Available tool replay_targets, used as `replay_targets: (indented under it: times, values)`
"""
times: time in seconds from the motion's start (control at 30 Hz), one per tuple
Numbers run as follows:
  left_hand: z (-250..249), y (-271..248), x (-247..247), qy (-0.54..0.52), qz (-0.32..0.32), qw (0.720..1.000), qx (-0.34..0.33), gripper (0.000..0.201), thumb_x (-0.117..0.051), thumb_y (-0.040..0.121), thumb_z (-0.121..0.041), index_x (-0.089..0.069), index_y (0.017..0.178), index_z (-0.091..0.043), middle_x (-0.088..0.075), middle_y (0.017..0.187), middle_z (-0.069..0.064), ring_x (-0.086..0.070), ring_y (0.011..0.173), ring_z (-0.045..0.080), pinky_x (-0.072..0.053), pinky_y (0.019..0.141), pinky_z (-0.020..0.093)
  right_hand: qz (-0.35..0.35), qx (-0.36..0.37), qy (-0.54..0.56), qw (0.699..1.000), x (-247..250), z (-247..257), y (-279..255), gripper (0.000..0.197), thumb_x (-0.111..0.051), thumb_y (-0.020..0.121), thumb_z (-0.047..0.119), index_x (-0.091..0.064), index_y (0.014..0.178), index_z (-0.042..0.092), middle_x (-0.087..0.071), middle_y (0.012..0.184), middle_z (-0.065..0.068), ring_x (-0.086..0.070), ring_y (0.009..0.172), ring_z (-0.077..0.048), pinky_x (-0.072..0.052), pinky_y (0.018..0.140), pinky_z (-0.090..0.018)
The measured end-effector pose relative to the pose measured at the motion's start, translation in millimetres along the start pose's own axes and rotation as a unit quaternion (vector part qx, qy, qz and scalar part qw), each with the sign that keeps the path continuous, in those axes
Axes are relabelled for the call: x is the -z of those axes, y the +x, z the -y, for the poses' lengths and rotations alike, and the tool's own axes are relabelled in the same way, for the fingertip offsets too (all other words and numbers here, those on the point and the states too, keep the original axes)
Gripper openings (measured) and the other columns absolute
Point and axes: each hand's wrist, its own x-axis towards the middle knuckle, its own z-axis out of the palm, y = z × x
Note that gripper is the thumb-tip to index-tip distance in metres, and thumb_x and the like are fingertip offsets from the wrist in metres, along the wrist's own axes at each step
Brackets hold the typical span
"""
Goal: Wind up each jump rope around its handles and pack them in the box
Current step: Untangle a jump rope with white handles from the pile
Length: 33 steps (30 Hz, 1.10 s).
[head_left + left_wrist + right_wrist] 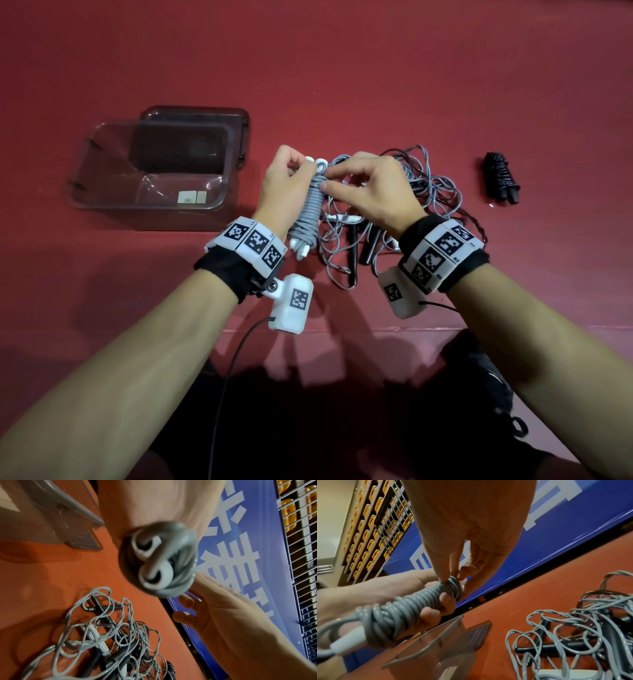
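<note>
A grey jump rope (pixel 308 209) is wound tightly round its two white handles into a bundle (pixel 399 609). My left hand (pixel 284 185) grips this bundle with fingers curled round it. My right hand (pixel 363 188) pinches the last turns of grey rope at the bundle's far end (pixel 452 581). In the left wrist view the bundle's near end (pixel 157 561) shows blurred. A clear plastic box (pixel 147 171) stands open at the left with nothing inside. A wound black rope (pixel 500 180) lies at the right.
A tangle of loose grey ropes with black and white handles (pixel 394 205) lies on the red table under and beyond my hands (pixel 106 642). The box's dark lid (pixel 205 123) lies behind the box. The table's near edge (pixel 342 330) runs below my wrists.
</note>
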Motion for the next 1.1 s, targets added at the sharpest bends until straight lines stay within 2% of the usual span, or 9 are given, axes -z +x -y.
replay_targets:
  times: [0.17,0.27,0.37,0.47,0.63,0.73,0.83,1.0,1.1]
  values:
    - [-4,-6,2,0.038,0.074,0.996,-0.03,0.007,-0.059,0.095,-0.02,-0.065,0.095,-0.017,-0.066,0.074,0.002,-0.059,0.061,0.009,-0.048,0.059,0.028,0.103,-0.107,0.042,0.988,8,7,1,0.014,-0.079,0.083,0.01,-0.07,0.081,0.0,-0.048,0.06,0.004,-0.041,0.048,-0.007,-0.039,0.05,-0.021]
    - [-1,-11,-6,0.032,0.089,0.995,-0.012,0.009,-0.06,0.094,-0.021,-0.067,0.095,-0.016,-0.069,0.088,0.017,-0.058,0.07,0.019,-0.048,0.064,0.033,0.132,-0.112,0.007,0.985,14,5,0,0.014,-0.072,0.084,0.013,-0.063,0.074,0.008,-0.045,0.056,0.009,-0.038,0.049,-0.007,-0.035,0.051,-0.021]
    - [-3,-10,-15,0.005,0.051,0.999,0.013,0.009,-0.06,0.094,-0.018,-0.068,0.091,-0.015,-0.065,0.083,-0.002,-0.055,0.07,0.008,-0.044,0.063,0.021,0.118,-0.075,-0.072,0.988,12,1,-2,0.014,-0.064,0.083,0.025,-0.054,0.073,0.024,-0.045,0.064,0.013,-0.041,0.055,-0.006,-0.035,0.06,-0.024]
    - [-8,-4,-17,0.009,0.021,1.0,0.022,0.008,-0.06,0.093,-0.019,-0.064,0.086,-0.019,-0.063,0.081,-0.009,-0.052,0.067,0.003,-0.04,0.058,0.013,0.065,-0.001,-0.126,0.99,0,1,-5,0.011,-0.061,0.089,0.025,-0.051,0.083,0.024,-0.046,0.084,0.009,-0.044,0.067,-0.006,-0.033,0.069,-0.024]
    - [1,-3,-12,-0.058,-0.017,0.997,0.054,0.014,-0.067,0.086,-0.017,-0.06,0.073,-0.019,-0.064,0.079,-0.002,-0.058,0.073,0.014,-0.052,0.071,0.038,0.032,0.051,-0.18,0.982,-3,3,-7,0.013,-0.063,0.092,0.027,-0.062,0.098,0.015,-0.063,0.091,0.0,-0.06,0.079,-0.021,-0.049,0.079,-0.039]
    - [5,-4,-12,-0.062,-0.031,0.996,0.047,0.019,-0.066,0.086,-0.013,-0.058,0.069,-0.019,-0.061,0.071,-0.006,-0.055,0.066,0.01,-0.048,0.064,0.03,0.015,0.076,-0.193,0.978,-3,4,-10,0.019,-0.063,0.09,0.029,-0.066,0.103,0.015,-0.069,0.086,0.0,-0.064,0.077,-0.024,-0.053,0.075,-0.042]
    - [3,-3,-10,-0.009,-0.025,0.999,0.021,0.014,-0.065,0.086,-0.017,-0.063,0.073,-0.021,-0.06,0.06,-0.015,-0.052,0.056,0.001,-0.044,0.058,0.021,-0.014,0.064,-0.176,0.982,-7,6,-12,0.038,-0.062,0.09,0.029,-0.063,0.125,0.016,-0.072,0.092,0.004,-0.067,0.076,-0.021,-0.054,0.076,-0.036]
    - [-3,-5,-9,0.025,0.026,0.999,-0.029,0.014,-0.059,0.097,-0.029,-0.067,0.094,-0.018,-0.064,0.08,-0.01,-0.054,0.068,0.003,-0.041,0.061,0.017,-0.067,0.054,-0.134,0.987,-8,3,-7,0.021,-0.062,0.092,0.024,-0.075,0.106,0.016,-0.069,0.091,-0.004,-0.064,0.084,-0.018,-0.05,0.082,-0.032]
    - [2,-5,-10,0.014,0.067,0.996,-0.049,0.009,-0.06,0.096,-0.029,-0.063,0.094,-0.021,-0.066,0.089,-0.004,-0.057,0.08,0.011,-0.045,0.074,0.031,-0.05,-0.035,-0.034,0.998,-5,7,-4,0.008,-0.064,0.093,0.017,-0.07,0.094,0.011,-0.053,0.094,0.0,-0.055,0.072,0.0,-0.048,0.07,-0.02]
